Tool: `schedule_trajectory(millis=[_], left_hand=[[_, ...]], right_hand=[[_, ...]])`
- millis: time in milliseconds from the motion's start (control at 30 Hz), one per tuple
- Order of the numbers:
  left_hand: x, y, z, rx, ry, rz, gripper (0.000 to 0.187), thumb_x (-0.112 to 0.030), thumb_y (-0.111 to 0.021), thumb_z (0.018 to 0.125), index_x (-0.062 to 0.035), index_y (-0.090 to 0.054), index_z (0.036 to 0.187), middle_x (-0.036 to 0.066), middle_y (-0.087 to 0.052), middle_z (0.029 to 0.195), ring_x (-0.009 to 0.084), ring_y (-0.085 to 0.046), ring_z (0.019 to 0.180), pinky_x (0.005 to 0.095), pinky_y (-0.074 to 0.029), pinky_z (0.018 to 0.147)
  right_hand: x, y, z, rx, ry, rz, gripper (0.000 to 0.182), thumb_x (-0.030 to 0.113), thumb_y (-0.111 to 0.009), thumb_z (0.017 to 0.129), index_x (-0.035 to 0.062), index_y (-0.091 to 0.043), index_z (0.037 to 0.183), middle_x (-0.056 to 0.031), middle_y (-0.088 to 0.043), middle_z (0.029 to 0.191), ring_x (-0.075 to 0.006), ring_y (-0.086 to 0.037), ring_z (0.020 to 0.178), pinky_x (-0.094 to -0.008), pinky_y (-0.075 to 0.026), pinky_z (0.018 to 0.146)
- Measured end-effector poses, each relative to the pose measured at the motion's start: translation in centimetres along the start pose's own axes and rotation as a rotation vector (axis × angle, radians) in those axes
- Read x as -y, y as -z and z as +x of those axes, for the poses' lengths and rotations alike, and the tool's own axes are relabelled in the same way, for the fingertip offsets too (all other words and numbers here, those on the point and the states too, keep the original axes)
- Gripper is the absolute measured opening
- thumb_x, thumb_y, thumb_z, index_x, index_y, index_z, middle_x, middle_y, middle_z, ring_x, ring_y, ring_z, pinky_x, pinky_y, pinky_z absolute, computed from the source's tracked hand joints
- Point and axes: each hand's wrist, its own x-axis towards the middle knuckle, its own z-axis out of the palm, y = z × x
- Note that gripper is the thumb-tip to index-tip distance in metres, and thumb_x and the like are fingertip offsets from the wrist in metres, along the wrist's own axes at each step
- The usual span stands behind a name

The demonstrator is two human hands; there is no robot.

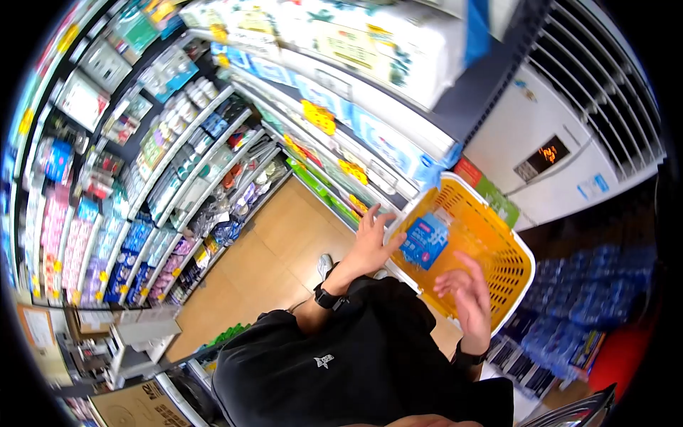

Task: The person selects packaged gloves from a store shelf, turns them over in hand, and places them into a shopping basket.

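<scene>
A yellow shopping basket (478,222) with a white rim stands in front of me. Inside it lies a blue packet (425,240) with white print. My left hand (374,242) is at the basket's left side, fingers spread and apart, with nothing in them; the fingertips are close to the rim and the packet. Over the near right part of the basket hangs my right hand (466,290), open, its fingers loosely bent and empty. A dark watch (328,297) is on the left wrist and a dark band on the right one.
Packed shelves (185,149) line the left, and a shelf of white and blue packs (363,117) runs along the far side. A white appliance with a lit display (551,151) stands behind the basket. Wrapped blue bottles (580,292) are stacked right. Tan floor (274,238) lies between.
</scene>
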Motion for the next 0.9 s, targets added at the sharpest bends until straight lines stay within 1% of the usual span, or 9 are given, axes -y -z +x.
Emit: schedule_trajectory(millis=[200,267,300,333,400,433,567,800,900], left_hand=[[-0.3,5.9,-2.3,-0.069,-0.005,-0.200,0.053,-0.037,-0.067,0.092,-0.0058,-0.051,0.132,0.030,-0.031,0.149,0.0448,-0.036,0.135,0.0438,-0.036,0.109],[0.0,8.3,-3.2,-0.113,-0.070,-0.216,0.046,-0.033,-0.065,0.095,-0.0051,-0.052,0.129,0.024,-0.042,0.144,0.0374,-0.043,0.131,0.0405,-0.041,0.106],[0.1,9.5,-3.6,-0.122,-0.065,-0.305,0.039,-0.030,-0.063,0.097,-0.0040,-0.055,0.124,0.017,-0.054,0.132,0.0283,-0.052,0.123,0.0356,-0.046,0.098],[0.6,10.6,-4.1,-0.156,-0.064,-0.296,0.039,-0.030,-0.063,0.097,-0.0040,-0.055,0.124,0.017,-0.054,0.132,0.0283,-0.052,0.123,0.0356,-0.046,0.098],[1.6,12.8,-5.2,-0.012,0.089,-0.491,0.039,-0.026,-0.061,0.098,-0.0038,-0.055,0.129,0.013,-0.058,0.132,0.0249,-0.053,0.127,0.0390,-0.040,0.107],[1.8,14.0,-5.6,-0.033,0.077,-0.531,0.039,-0.027,-0.061,0.099,-0.0029,-0.056,0.129,0.012,-0.059,0.131,0.0227,-0.056,0.123,0.0380,-0.044,0.104],[4.5,17.9,-8.2,-0.222,0.185,-0.478,0.036,-0.023,-0.059,0.100,-0.0023,-0.056,0.130,0.010,-0.061,0.129,0.0205,-0.058,0.120,0.0363,-0.046,0.102],[8.2,27.2,-13.6,-0.559,0.111,-0.602,0.026,-0.014,-0.058,0.100,-0.0026,-0.060,0.123,0.008,-0.064,0.124,0.0169,-0.059,0.115,0.0341,-0.045,0.102],[10.9,30.7,-16.0,-0.737,0.065,-0.635,0.024,-0.016,-0.058,0.100,-0.0021,-0.062,0.119,0.008,-0.066,0.118,0.0162,-0.061,0.109,0.0323,-0.047,0.098]], right_hand=[[-1.7,-4.6,2.8,0.213,-0.019,0.025,0.065,0.010,-0.057,0.094,0.0002,-0.025,0.150,-0.0183,-0.061,0.116,-0.0207,-0.062,0.099,-0.0319,-0.047,0.091],[-2.0,-6.4,4.0,0.283,-0.027,0.004,0.064,0.010,-0.057,0.094,0.0000,-0.026,0.149,-0.0180,-0.061,0.116,-0.0204,-0.062,0.099,-0.0318,-0.047,0.091],[-2.2,-7.3,4.6,0.316,-0.037,-0.011,0.064,0.010,-0.058,0.094,-0.0003,-0.027,0.148,-0.0178,-0.061,0.116,-0.0200,-0.062,0.099,-0.0317,-0.047,0.091],[-2.4,-8.2,5.2,0.350,-0.032,-0.015,0.064,0.010,-0.058,0.094,-0.0003,-0.027,0.148,-0.0178,-0.061,0.116,-0.0200,-0.062,0.099,-0.0317,-0.047,0.091],[-2.7,-10.1,6.7,0.360,-0.010,-0.058,0.061,0.009,-0.058,0.094,-0.0011,-0.029,0.147,-0.0172,-0.062,0.115,-0.0193,-0.062,0.100,-0.0312,-0.047,0.091],[-2.9,-11.5,7.4,0.336,-0.025,-0.079,0.064,0.016,-0.060,0.090,-0.0029,-0.032,0.144,-0.0171,-0.063,0.111,-0.0212,-0.063,0.095,-0.0321,-0.048,0.086],[-4.2,-15.5,10.7,0.455,-0.072,-0.017,0.061,0.015,-0.061,0.092,-0.0022,-0.034,0.143,-0.0172,-0.062,0.113,-0.0197,-0.062,0.096,-0.0308,-0.048,0.087],[-8.1,-25.6,15.8,0.584,-0.072,0.035,0.062,0.018,-0.061,0.091,-0.0024,-0.033,0.143,-0.0179,-0.060,0.114,-0.0214,-0.063,0.092,-0.0313,-0.050,0.081],[-9.3,-30.9,17.3,0.639,-0.073,0.086,0.064,0.019,-0.061,0.091,-0.0023,-0.032,0.143,-0.0189,-0.059,0.116,-0.0218,-0.063,0.091,-0.0316,-0.050,0.080]])
